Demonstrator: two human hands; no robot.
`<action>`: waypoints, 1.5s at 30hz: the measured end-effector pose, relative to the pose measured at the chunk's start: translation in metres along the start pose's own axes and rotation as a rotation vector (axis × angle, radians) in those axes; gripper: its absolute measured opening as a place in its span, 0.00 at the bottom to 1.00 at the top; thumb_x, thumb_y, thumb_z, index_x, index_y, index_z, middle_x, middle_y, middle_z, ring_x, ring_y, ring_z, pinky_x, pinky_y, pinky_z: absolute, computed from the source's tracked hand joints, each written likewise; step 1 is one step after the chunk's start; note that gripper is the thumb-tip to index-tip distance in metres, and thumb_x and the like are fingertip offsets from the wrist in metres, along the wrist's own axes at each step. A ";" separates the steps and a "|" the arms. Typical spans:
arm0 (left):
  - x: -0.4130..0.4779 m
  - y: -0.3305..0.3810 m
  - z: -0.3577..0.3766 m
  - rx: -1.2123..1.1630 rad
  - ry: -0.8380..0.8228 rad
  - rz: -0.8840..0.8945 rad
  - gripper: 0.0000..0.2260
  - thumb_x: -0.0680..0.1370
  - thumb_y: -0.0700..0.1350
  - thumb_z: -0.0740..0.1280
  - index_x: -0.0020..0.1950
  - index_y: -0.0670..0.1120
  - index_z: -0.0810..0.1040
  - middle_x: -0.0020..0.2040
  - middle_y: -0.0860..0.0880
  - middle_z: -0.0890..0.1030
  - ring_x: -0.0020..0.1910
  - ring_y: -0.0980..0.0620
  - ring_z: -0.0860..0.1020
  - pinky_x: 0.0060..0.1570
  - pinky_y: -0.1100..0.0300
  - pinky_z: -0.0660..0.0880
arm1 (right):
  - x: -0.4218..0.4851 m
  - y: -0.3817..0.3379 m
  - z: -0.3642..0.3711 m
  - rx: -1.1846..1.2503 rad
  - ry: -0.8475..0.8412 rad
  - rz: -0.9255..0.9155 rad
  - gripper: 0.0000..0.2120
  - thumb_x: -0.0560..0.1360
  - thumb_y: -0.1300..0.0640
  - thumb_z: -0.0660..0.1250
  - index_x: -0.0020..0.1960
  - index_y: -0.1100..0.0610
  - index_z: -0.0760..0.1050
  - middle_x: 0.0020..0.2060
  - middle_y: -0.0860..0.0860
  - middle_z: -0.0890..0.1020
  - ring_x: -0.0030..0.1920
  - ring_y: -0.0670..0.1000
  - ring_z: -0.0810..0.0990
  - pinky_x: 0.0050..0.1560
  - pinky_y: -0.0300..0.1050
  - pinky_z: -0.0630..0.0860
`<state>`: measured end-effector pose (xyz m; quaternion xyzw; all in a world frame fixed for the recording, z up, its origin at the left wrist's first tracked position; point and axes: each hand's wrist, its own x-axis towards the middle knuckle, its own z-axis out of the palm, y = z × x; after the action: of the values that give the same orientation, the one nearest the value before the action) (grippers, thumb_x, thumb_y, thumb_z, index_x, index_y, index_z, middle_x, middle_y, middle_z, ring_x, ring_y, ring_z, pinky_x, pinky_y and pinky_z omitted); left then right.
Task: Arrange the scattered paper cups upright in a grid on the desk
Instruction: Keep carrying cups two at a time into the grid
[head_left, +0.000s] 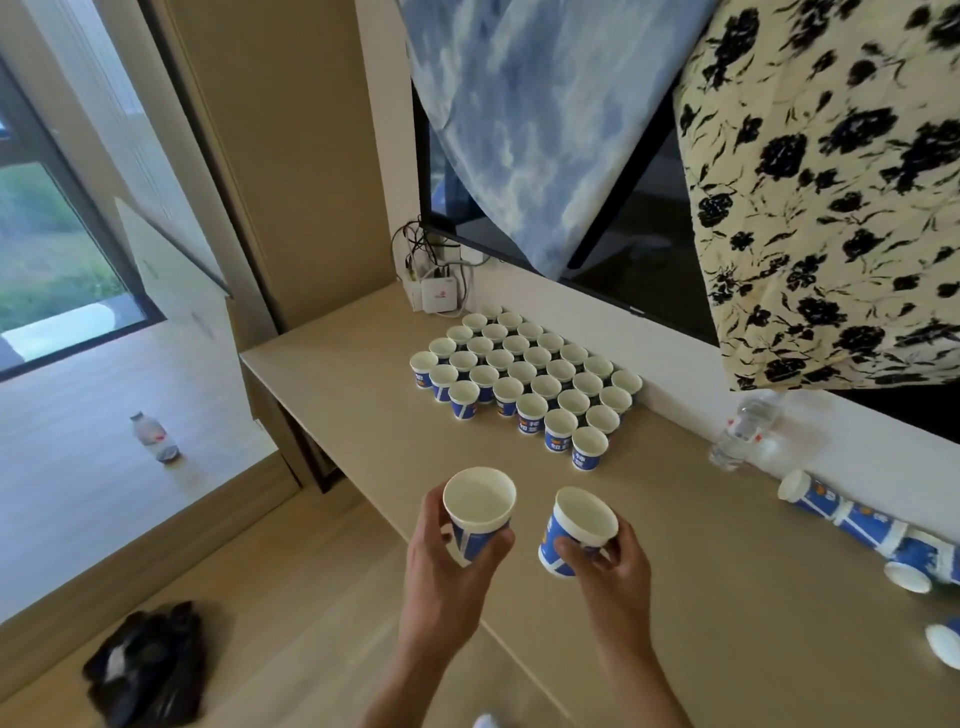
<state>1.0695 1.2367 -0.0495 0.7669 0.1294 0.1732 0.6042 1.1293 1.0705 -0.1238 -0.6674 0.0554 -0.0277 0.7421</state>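
My left hand grips a blue-and-white paper cup, mouth up, over the desk's front edge. Beside it my right hand holds a second paper cup, tilted slightly left. Both cups hang in front of a grid of upright cups that stands in several tight rows on the beige desk. The nearest grid cup is a short way beyond my right hand. Several cups lie on their sides along the desk's right end, some nested together.
A clear plastic bottle stands by the wall, right of the grid. A white router box with cables sits at the desk's far-left corner. A cloth-draped screen hangs above. On the floor are a bottle and a black bag.
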 end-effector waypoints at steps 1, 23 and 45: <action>0.004 -0.003 -0.003 0.003 0.003 -0.007 0.22 0.71 0.43 0.78 0.61 0.56 0.74 0.53 0.62 0.82 0.54 0.61 0.78 0.52 0.67 0.72 | 0.003 0.002 0.007 0.002 -0.006 0.007 0.35 0.56 0.47 0.78 0.61 0.56 0.78 0.54 0.52 0.84 0.52 0.51 0.84 0.50 0.43 0.80; 0.265 -0.078 0.001 0.235 -0.278 -0.068 0.25 0.62 0.58 0.75 0.58 0.62 0.75 0.53 0.58 0.83 0.52 0.54 0.82 0.54 0.48 0.80 | 0.171 0.063 0.139 0.097 0.156 0.155 0.28 0.61 0.58 0.79 0.59 0.49 0.77 0.52 0.46 0.83 0.53 0.48 0.81 0.48 0.45 0.82; 0.416 -0.171 -0.008 0.108 -0.649 -0.179 0.29 0.64 0.54 0.77 0.63 0.58 0.73 0.55 0.60 0.82 0.52 0.55 0.81 0.52 0.55 0.80 | 0.255 0.125 0.234 -0.188 0.444 0.382 0.28 0.65 0.68 0.77 0.61 0.52 0.75 0.54 0.49 0.80 0.49 0.34 0.77 0.42 0.28 0.74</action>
<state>1.4446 1.4540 -0.1682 0.7985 0.0063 -0.1408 0.5852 1.4065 1.2860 -0.2351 -0.6884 0.3428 -0.0277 0.6386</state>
